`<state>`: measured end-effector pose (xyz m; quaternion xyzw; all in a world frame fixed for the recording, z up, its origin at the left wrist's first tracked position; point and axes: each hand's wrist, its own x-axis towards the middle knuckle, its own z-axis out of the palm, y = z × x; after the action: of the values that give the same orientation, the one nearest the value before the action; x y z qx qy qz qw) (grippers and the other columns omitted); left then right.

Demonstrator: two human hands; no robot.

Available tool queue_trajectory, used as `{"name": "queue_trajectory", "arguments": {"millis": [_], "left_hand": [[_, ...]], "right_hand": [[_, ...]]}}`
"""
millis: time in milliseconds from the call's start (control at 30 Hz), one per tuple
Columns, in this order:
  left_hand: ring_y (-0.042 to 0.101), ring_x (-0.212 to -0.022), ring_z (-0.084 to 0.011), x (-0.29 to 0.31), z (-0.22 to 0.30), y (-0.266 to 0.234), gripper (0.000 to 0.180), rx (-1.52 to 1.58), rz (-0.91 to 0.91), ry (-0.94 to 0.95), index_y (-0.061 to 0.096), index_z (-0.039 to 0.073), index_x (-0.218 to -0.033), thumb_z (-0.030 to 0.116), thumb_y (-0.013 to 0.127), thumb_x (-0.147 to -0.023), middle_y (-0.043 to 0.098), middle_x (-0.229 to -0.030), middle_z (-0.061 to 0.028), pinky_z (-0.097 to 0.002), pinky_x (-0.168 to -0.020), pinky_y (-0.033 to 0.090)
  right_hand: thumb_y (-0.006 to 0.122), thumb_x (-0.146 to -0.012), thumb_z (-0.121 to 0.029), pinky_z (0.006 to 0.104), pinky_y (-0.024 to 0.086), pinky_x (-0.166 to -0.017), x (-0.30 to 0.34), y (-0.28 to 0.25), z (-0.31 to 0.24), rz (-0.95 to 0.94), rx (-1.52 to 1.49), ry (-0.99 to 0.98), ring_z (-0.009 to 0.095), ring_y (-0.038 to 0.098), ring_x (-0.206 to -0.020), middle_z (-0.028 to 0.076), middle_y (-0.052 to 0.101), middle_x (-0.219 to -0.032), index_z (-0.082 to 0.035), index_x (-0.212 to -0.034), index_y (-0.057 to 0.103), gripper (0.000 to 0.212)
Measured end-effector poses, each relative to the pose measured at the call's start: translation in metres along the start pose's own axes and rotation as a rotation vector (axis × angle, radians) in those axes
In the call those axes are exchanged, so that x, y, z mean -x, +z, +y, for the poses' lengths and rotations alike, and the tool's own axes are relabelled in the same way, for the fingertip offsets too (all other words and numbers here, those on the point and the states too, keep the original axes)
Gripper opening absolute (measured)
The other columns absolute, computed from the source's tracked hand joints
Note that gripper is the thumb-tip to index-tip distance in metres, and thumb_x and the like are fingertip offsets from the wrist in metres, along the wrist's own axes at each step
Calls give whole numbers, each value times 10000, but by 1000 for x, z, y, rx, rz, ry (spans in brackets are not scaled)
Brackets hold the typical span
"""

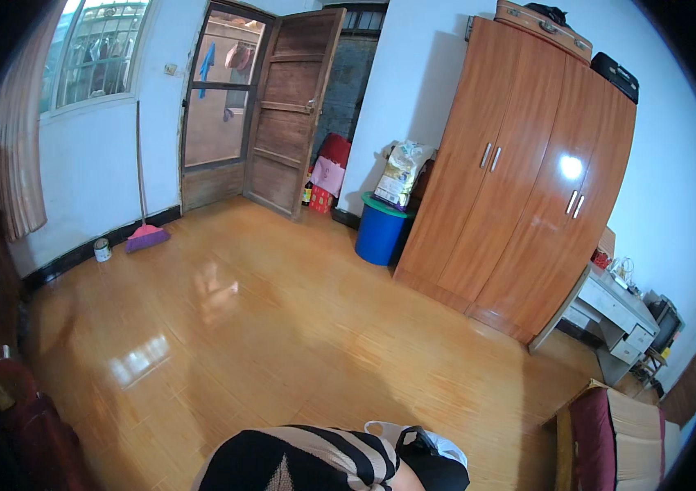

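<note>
Neither of my hands shows in the head view. At the lower edge is my black and beige striped knit clothing [307,458], with a small patch of bare skin beside it. Just right of it lies a white plastic bag [448,448], partly covered by a black object [438,473] whose kind I cannot make out. Whether a hand touches either of these is hidden below the picture's edge.
A tall wooden wardrobe [520,172] with cases on top stands right of a blue bin [381,233]. Farther left are an open wooden door [292,114], a broom [146,235] and a can [102,250]. A desk [610,299] and a cushioned seat [639,425] are at right.
</note>
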<state>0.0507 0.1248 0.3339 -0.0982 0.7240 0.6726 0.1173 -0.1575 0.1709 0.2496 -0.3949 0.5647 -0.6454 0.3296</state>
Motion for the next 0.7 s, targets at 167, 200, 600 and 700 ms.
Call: {"name": "queue_trajectory", "arguments": {"millis": [167,200,600,700], "left_hand": [[296,-343,-65,3,-49,74,388,-30,-231,-98,532,154,-567,405,492,-860,370,-457,65,-241,-325,215],[297,-344,-65,8,-69,109,385,-25,-328,-138,534,153,-568,401,494,-859,371,-458,64,-242,-325,216],[641,-664,-266,-44,-88,203,244,-922,-583,299,700,101,-766,321,608,-711,660,-748,-134,-368,-655,501],[624,-717,-310,-40,-77,225,234,-1147,-689,405,703,132,-799,319,577,-735,654,-786,-127,-401,-681,496]], "right_hand": [[480,-919,-278,279,358,-573,112,-27,27,111,-41,73,122,429,-679,3,417,-757,-92,-847,492,200],[484,-918,-283,280,357,-572,169,-33,39,179,-57,119,122,429,-677,1,414,-754,-96,-841,492,203],[537,-879,-241,298,453,-603,426,29,-31,905,502,641,148,557,-631,70,605,-685,19,-864,632,277],[558,-860,-227,306,474,-627,463,46,-15,935,438,692,163,591,-661,82,620,-704,5,-892,638,247]]}}
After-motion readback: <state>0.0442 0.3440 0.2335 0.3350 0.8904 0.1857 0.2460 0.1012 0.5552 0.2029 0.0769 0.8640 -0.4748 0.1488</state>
